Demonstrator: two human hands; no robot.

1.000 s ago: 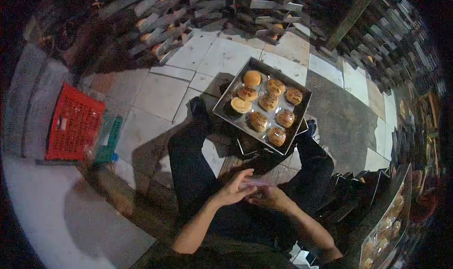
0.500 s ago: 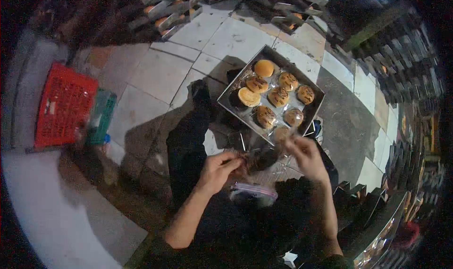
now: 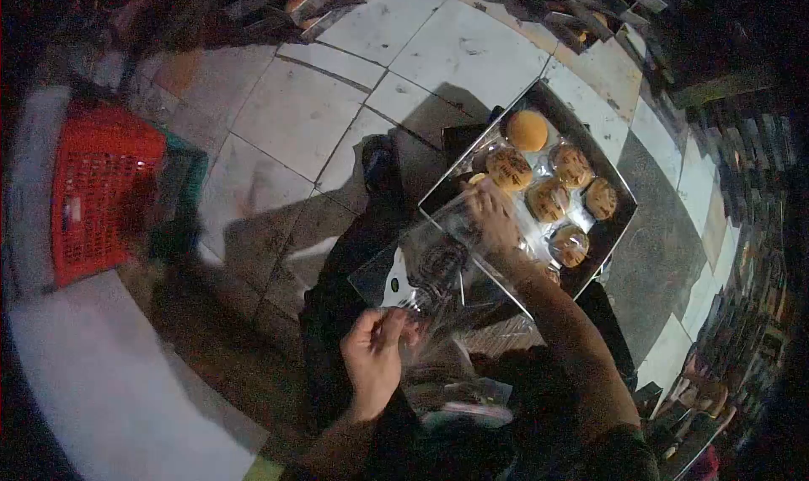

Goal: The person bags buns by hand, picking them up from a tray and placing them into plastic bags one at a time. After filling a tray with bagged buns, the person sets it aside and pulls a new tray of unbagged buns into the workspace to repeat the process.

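The clear plastic bag (image 3: 421,266) was held open above the person's lap, between the body and the metal tray (image 3: 619,228). The left hand (image 3: 375,359) pinched the bag's near edge, fingers closed on the film. The right hand (image 3: 493,220) was stretched to the tray's near side, fingers curled over a bun (image 3: 479,180) at the bag's far edge; whether the bun was fully gripped could not be told. Five more buns lay on the tray, among them a plain round bun (image 3: 527,130) at the far corner. The tray rested over the tiled floor (image 3: 295,118), with a red crate (image 3: 97,190) well apart on the left.

The step in hand appeared to be bagging a bun. The next move would call for a firm grip on the bun and a bag mouth kept wide.
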